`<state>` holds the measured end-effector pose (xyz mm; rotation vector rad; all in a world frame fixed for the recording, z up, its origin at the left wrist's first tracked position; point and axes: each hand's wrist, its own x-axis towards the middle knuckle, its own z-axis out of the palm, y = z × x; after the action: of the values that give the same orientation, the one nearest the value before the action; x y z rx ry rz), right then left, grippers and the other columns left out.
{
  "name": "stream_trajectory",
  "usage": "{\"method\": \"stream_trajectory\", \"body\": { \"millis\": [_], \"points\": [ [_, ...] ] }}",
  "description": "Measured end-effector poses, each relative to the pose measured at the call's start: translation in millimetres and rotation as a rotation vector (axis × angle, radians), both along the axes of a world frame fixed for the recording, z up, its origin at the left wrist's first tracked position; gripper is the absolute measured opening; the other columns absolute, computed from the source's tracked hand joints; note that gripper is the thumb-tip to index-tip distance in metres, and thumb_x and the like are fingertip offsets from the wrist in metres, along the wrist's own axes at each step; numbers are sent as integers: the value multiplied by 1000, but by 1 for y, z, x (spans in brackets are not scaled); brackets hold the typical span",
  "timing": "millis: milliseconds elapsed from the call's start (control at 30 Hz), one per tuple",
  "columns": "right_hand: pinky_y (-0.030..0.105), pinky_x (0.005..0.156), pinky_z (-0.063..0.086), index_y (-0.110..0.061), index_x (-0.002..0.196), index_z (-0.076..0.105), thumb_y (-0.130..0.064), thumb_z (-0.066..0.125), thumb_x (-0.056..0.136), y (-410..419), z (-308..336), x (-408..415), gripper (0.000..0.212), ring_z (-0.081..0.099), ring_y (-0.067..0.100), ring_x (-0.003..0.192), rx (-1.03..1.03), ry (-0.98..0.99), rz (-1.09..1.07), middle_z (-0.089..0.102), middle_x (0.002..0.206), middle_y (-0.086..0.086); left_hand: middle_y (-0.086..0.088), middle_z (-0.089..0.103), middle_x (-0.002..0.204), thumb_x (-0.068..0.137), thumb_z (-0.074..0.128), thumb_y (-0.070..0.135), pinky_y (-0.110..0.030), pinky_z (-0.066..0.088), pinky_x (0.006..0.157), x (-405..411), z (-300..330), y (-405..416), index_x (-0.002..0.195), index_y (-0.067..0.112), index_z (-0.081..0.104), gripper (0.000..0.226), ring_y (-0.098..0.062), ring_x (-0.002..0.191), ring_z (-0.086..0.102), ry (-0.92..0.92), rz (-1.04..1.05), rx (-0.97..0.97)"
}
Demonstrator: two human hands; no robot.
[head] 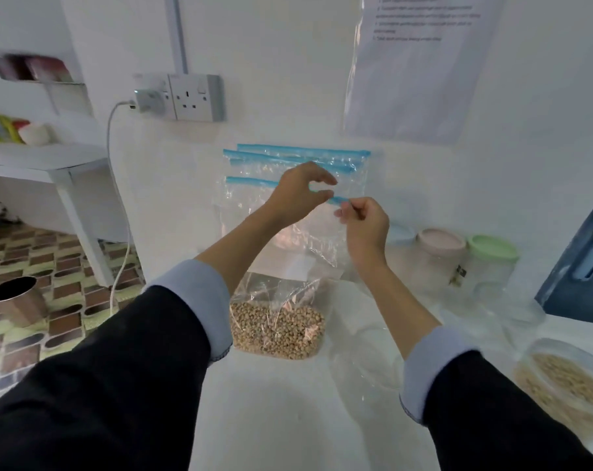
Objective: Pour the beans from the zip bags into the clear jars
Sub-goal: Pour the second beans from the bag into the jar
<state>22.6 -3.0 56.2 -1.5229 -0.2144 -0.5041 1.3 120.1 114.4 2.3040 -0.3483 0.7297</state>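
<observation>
A clear zip bag (pixel 278 300) with a blue zip strip stands upright on the white table (pixel 271 402), tan beans filling its bottom. My left hand (pixel 297 195) and my right hand (pixel 366 224) pinch the bag's top edge at the blue strip, close together near its right end. More zip bags (pixel 298 158) with blue strips lean against the wall behind. An open clear jar (pixel 363 355) stands on the table right of the bean bag, under my right forearm. Two lidded clear jars, one with a pink lid (pixel 439 241) and one with a green lid (pixel 492 253), stand at the right.
A clear container (pixel 567 379) of pale beans lies at the right edge. A wall socket (pixel 189 96) with a plugged white cable is at the upper left. A metal cup (pixel 14 300) stands on the patterned floor at left. A printed sheet (pixel 421 62) hangs on the wall.
</observation>
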Motion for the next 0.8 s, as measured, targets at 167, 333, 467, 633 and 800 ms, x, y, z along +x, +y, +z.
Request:
{"method": "stream_trajectory", "body": {
  "millis": [167, 333, 467, 633, 800],
  "points": [
    [18, 67, 48, -17, 68, 57, 1, 62, 87, 13, 16, -10, 27, 58, 6, 60, 84, -71, 21, 62, 65, 0, -9, 72, 94, 83, 68, 6, -15, 47, 78, 4, 20, 8, 96, 4, 74, 14, -10, 82, 61, 45, -132, -3],
    [32, 72, 48, -20, 64, 57, 0, 61, 87, 27, 21, -6, 31, 58, 18, 66, 90, -81, -11, 62, 63, 0, -10, 69, 79, 82, 69, 5, -17, 48, 69, 5, 21, 22, 87, 1, 74, 8, -9, 68, 58, 49, -182, -58],
    [32, 75, 50, -17, 67, 56, -1, 59, 88, 35, 25, -3, 27, 58, 18, 72, 90, -77, -81, 60, 66, -7, -8, 68, 78, 82, 68, 4, -26, 51, 75, 8, 15, 19, 87, 2, 73, 7, -12, 71, 59, 5, -136, -115],
    [28, 74, 49, -13, 73, 57, 2, 57, 88, 33, 27, 1, 21, 56, 16, 74, 66, -77, -114, 60, 71, -2, -8, 67, 84, 84, 68, 6, -20, 50, 77, 9, 12, 16, 91, 1, 71, 9, -14, 76, 60, -8, -106, -148],
    [27, 75, 49, -19, 70, 55, 1, 58, 88, 29, 25, 3, 27, 58, 18, 76, 59, -70, -101, 61, 74, 2, -4, 65, 87, 87, 66, 9, -16, 46, 75, 13, 13, 18, 93, 1, 71, 11, -14, 80, 57, -32, -77, 9]
  ]
}}
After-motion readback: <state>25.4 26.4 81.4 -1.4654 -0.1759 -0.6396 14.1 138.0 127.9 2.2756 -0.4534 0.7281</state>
